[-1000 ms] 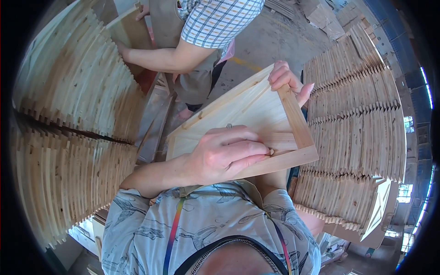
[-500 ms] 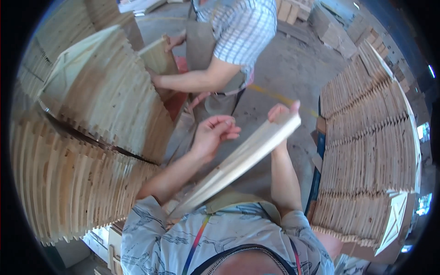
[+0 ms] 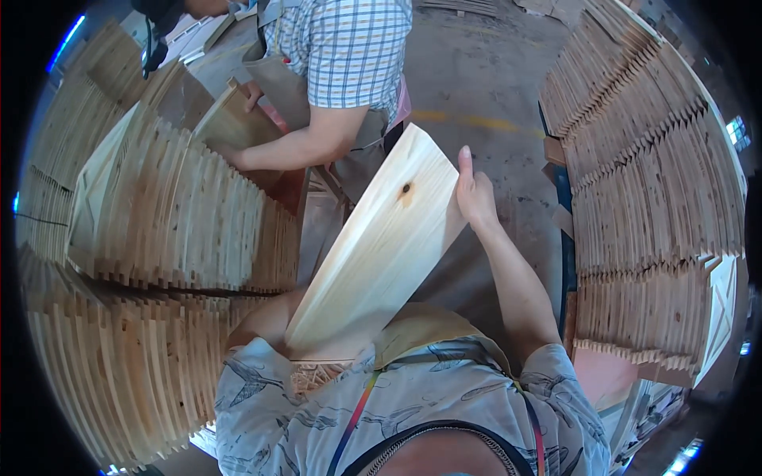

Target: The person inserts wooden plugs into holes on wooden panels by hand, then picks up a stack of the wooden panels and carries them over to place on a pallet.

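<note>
One pale wooden panel (image 3: pixel 381 246) in the right hand (image 3: pixel 475 197), beside stacked boards (image 3: pixel 651 159).

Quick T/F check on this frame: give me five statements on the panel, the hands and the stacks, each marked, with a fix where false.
1. The right hand grips the far right edge of the wooden panel. True.
2. The panel shows its framed side to the camera. False: a flat, smooth face with one dark knot shows.
3. The left hand is plainly in view on top of the panel. False: the panel hides it; only the left upper arm shows.
4. Stacks of wooden pieces stand on both sides, left stack and right stack. True.
5. The co-worker in the checked shirt stands idle, hands empty. False: that person's hand touches a board at the left stack.
</note>
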Demonstrator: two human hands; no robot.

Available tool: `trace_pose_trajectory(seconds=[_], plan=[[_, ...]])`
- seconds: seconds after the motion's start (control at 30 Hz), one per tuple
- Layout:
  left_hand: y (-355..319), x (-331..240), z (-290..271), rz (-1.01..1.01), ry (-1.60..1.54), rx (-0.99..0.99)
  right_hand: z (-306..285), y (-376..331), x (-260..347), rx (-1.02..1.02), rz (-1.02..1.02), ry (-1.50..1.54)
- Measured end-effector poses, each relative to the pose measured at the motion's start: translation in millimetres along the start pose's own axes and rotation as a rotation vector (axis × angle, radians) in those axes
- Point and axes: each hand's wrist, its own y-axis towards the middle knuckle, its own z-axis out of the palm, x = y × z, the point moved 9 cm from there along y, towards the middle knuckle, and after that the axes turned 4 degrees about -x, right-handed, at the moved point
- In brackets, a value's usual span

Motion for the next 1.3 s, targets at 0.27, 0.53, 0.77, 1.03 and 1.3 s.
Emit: trace_pose_trajectory(seconds=[0.27, 0.53, 0.77, 1.03, 1.3], plan=[[3, -91, 32, -0.175, 0.292, -0.186, -6, -8, -94, 0.096, 0.163, -0.225], [-29, -49, 64, -0.293, 0.021, -0.299, -36, -42, -155, 0.138, 0.241, -0.291], [-28, -3, 100, -0.119, 0.126, -0.241, -66, -71, -205, 0.132, 0.336, -0.344], [-25, 1, 130, -0.093, 0.194, -0.169, -86, -144, -11, -0.186, -0.902, -0.100], [-29, -1, 142, -0.097, 0.166, -0.081, -38, -121, -7, -0.171, -0.890, -0.060]])
